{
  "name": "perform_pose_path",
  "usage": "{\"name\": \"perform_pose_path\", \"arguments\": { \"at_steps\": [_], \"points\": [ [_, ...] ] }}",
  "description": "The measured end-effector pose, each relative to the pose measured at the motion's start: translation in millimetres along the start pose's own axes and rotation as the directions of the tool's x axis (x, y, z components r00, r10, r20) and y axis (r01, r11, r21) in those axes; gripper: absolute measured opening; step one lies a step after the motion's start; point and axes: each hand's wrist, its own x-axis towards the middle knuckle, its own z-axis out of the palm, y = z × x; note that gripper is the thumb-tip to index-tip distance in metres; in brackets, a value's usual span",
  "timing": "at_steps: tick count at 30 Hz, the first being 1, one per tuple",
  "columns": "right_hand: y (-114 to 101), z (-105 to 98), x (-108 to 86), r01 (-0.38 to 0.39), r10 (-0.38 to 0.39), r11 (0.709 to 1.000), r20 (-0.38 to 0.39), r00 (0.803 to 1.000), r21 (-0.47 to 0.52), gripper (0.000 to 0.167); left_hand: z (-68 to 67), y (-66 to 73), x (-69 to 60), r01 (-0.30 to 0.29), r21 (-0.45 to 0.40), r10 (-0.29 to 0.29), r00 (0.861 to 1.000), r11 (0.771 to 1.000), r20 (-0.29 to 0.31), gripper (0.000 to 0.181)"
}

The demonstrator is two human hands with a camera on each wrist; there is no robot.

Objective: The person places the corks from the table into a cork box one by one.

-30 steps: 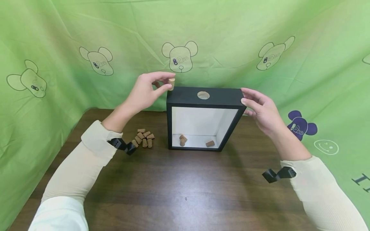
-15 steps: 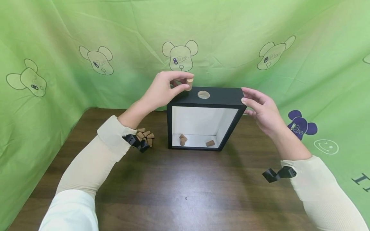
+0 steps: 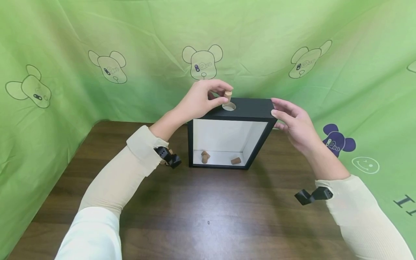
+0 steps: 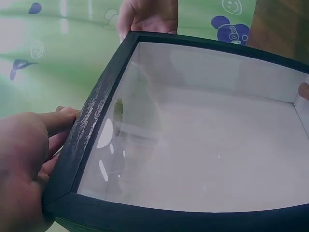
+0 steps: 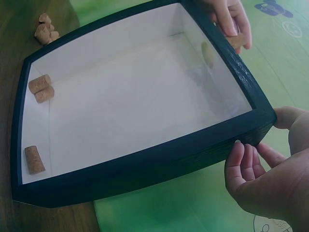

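A black box frame with a clear front and white inside stands upright on the table. Its top has a round hole. Thumb and fingers of my left hand pinch a cork, held upright just above that hole; the right wrist view also catches this cork. My right hand grips the box's upper right corner, thumb at the top edge and the other fingers against the side and back. Inside, on the floor of the box, lie a cork at the right and a small cluster of corks at the left.
Left of the box lies a pile of loose corks, mostly hidden by my left wrist in the head view. The brown wooden table extends in front. A green printed cloth hangs close behind and along both sides.
My left hand has carried the cork rightward along the box's top, from its left end to the hole. My right hand and the box have stayed in place.
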Motion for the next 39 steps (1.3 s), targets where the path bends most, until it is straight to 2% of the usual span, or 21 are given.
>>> {"name": "perform_pose_path", "arguments": {
  "at_steps": [5,13,17,21,24,30,34,39],
  "points": [
    [0.0,-0.6,-0.3,0.002,-0.002,1.0,0.005,1.0,0.005,0.037,2.2,0.0,1.7,0.028,0.006,-0.029,0.999,1.0,0.039,0.031],
    [0.9,-1.1,-0.8,0.007,-0.008,0.999,0.019,1.0,0.045,0.035,3.4,0.4,1.6,0.021,0.044,-0.025,0.996,0.999,0.082,0.03],
    [1.2,-0.2,-0.2,0.005,-0.006,0.999,0.02,1.0,0.053,0.036,1.6,-0.5,-0.2,0.026,0.05,-0.029,0.997,0.998,0.073,0.029],
    [0.8,0.1,0.2,0.002,-0.003,0.999,0.012,1.0,0.051,0.038,-2.8,-1.8,-4.1,0.015,0.063,-0.017,0.999,0.998,0.036,0.026],
    [0.6,-0.5,0.4,0.001,-0.001,0.998,0.013,1.0,0.055,0.037,-9.7,-5.0,-9.5,0.022,0.069,-0.022,1.0,0.997,0.004,0.026],
    [1.2,-2.6,-1.6,-0.002,0.003,0.999,-0.004,1.0,0.044,0.037,-33.0,-13.0,-26.7,0.112,0.082,-0.11,0.993,0.99,-0.032,0.031],
    [1.2,-3.3,-3.0,0.0,-0.001,0.997,0.006,1.0,0.074,0.042,-50.1,-23.1,-43.4,0.162,0.108,-0.159,0.986,0.981,-0.042,0.033],
    [0.8,-2.5,-4.3,0.005,-0.005,0.997,0.004,1.0,0.082,0.042,-68.0,-42.4,-67.6,0.226,0.135,-0.22,0.974,0.965,-0.052,0.036]
  ]
}}
